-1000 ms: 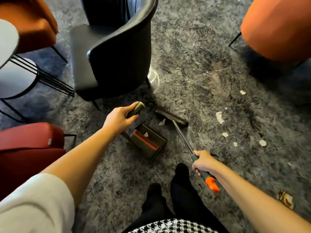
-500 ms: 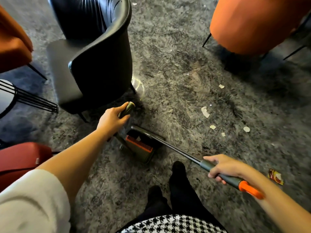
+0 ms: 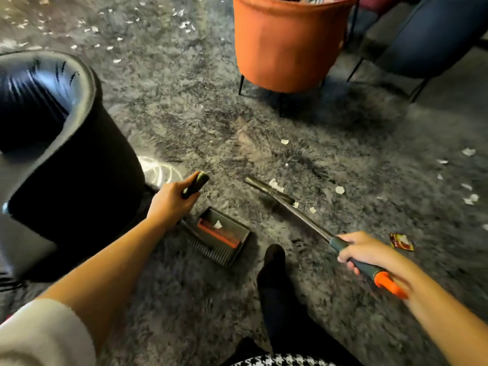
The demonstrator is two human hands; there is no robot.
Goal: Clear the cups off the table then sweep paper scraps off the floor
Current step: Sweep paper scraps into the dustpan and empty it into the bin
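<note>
My left hand grips the top of the dustpan's upright handle. The dark dustpan with its orange comb sits on the grey carpet and holds one white paper scrap. My right hand grips the grey part of the broom's handle, just above its orange end. The broom head lies on the carpet to the right of the dustpan, beside several white paper scraps. More scraps lie at the far right and along the top left.
A black chair stands close on the left. An orange chair on thin black legs stands ahead, and a dark blue chair at the top right. A red wrapper lies by my right hand. My dark-socked foot is below the dustpan.
The broom head has swung out of the dustpan and to the right, next to the scattered scraps. The view has shifted right, showing more of the orange chair. Both hands keep their holds.
</note>
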